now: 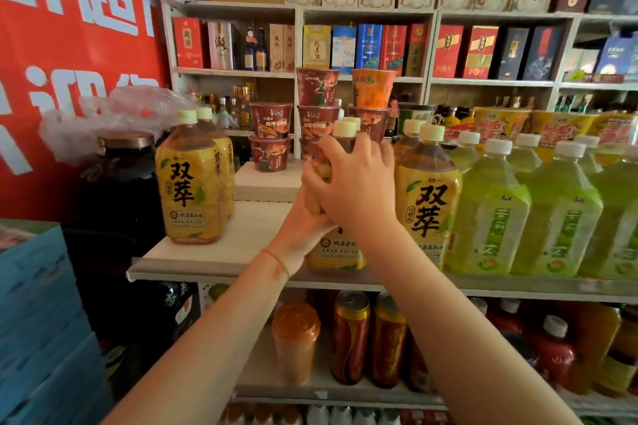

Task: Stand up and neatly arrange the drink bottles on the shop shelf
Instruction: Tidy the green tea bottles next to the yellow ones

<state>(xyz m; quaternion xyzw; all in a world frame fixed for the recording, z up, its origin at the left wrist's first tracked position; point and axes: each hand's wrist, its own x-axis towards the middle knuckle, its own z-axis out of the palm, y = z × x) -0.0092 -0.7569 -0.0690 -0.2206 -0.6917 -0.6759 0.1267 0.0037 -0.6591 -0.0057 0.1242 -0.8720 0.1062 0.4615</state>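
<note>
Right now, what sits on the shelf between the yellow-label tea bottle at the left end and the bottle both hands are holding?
Head view: bare white shelf board lies between the left tea bottle and the held bottle, gripped by the left hand and right hand. Noodle cups stand farther back.

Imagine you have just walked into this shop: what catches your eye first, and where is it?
Centre stage, the left hand and right hand grip a yellow-labelled tea bottle upright on the white shelf. To its right runs a row of bright green tea bottles. A big red banner fills the left wall.
</note>
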